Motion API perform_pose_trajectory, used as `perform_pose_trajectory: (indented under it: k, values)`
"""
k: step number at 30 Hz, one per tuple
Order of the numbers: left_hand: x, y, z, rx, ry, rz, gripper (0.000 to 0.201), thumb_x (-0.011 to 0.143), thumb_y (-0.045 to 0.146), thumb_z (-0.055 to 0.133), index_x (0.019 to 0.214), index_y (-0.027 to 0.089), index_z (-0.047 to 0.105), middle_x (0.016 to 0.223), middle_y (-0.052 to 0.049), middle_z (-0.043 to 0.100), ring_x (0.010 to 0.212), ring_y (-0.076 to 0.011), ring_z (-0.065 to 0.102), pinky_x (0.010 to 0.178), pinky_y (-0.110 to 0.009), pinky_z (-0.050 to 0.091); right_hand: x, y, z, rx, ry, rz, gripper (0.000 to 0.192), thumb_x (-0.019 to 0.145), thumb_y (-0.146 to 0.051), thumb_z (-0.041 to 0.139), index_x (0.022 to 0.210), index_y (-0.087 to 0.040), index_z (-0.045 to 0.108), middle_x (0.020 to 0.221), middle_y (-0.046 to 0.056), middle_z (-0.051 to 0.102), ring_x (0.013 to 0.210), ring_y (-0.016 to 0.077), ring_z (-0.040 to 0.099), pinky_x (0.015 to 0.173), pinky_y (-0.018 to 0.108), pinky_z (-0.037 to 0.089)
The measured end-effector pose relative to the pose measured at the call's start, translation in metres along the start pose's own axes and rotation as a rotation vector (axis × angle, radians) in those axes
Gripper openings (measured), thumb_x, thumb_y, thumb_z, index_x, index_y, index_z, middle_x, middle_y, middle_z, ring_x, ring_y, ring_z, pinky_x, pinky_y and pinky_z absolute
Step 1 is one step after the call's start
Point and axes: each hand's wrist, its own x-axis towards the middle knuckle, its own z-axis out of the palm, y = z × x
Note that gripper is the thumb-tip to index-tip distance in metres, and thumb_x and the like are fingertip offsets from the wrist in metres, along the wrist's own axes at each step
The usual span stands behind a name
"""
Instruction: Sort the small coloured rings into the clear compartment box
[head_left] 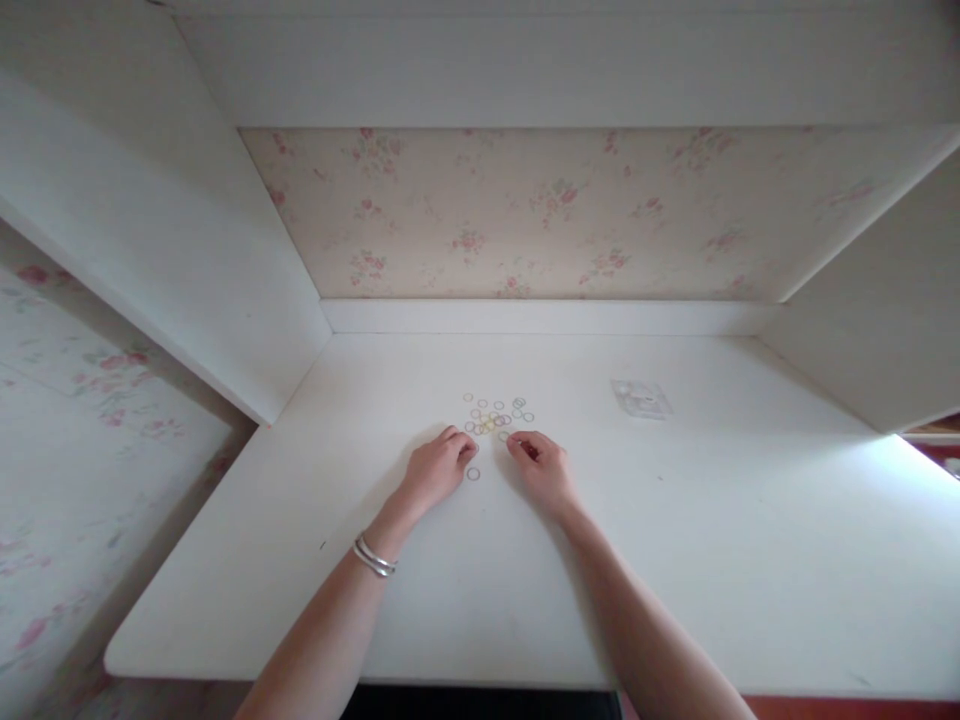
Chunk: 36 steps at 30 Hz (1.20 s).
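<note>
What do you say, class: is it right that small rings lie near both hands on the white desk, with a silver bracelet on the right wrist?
Not quite: the head view shows the silver bracelet on the left wrist, not the right. The rest stands: small rings lie near both the left hand and the right hand on the white desk.

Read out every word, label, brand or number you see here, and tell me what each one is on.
No text can be read.
Clear plastic packet: too small and blurred to tell if anything is printed on it.
Rings and bracelet: too small to make out any marks.
Wallpaper: flowers, no lettering visible.
</note>
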Motion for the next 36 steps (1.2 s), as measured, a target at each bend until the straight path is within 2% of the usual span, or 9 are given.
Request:
perform_pose_trajectory:
  k: [5,13,22,28,36]
  values:
    - [-0.008,-0.001,-0.001,0.047,-0.019,0.063,0.016,0.089,0.024,0.045,0.091,0.023,0.061,0.097,-0.002,0.060,0.077,-0.0135,0.059,0.065,-0.024,0.039,-0.001,-0.001,-0.001,-0.019,-0.016,-0.021,0.028,0.081,-0.038,0.048,0.084,-0.019,0.068,0.078,0.004,0.066,0.064,0.0139,0.055,0.062,0.026,0.042]
    - [-0.028,-0.008,0.002,-0.110,-0.001,0.191,0.019,0.092,0.022,0.039,0.091,0.020,0.058,0.093,-0.003,0.056,0.081,-0.0125,0.058,0.076,-0.024,0.045,-0.001,0.000,-0.001,-0.037,-0.033,-0.020,0.029,0.081,-0.039,0.047,0.085,-0.018,0.068,0.081,0.005,0.067,0.067,0.0144,0.056,0.064,0.027,0.043]
    - [-0.033,-0.006,0.007,-0.033,-0.002,0.231,0.022,0.092,0.022,0.040,0.094,0.022,0.062,0.092,-0.004,0.055,0.083,-0.0144,0.057,0.078,-0.027,0.045,-0.001,-0.001,-0.002,-0.044,-0.045,-0.019,0.027,0.082,-0.037,0.048,0.085,-0.020,0.068,0.083,0.004,0.068,0.067,0.0141,0.056,0.065,0.027,0.043]
    - [-0.036,-0.003,0.003,-0.128,0.021,0.211,0.022,0.092,0.025,0.040,0.093,0.021,0.062,0.092,-0.004,0.055,0.082,-0.0138,0.056,0.078,-0.027,0.045,-0.001,-0.002,-0.002,-0.054,-0.046,-0.008,0.029,0.081,-0.038,0.047,0.085,-0.019,0.069,0.082,0.005,0.067,0.067,0.0149,0.057,0.064,0.027,0.043]
    - [-0.024,-0.014,-0.002,-0.328,0.194,0.046,0.016,0.088,0.026,0.046,0.086,0.018,0.060,0.083,-0.003,0.055,0.073,-0.0130,0.052,0.070,-0.025,0.043,-0.005,-0.006,0.000,-0.158,-0.059,-0.086,0.027,0.085,-0.035,0.045,0.088,-0.020,0.067,0.083,0.004,0.065,0.069,0.0139,0.057,0.067,0.026,0.043]
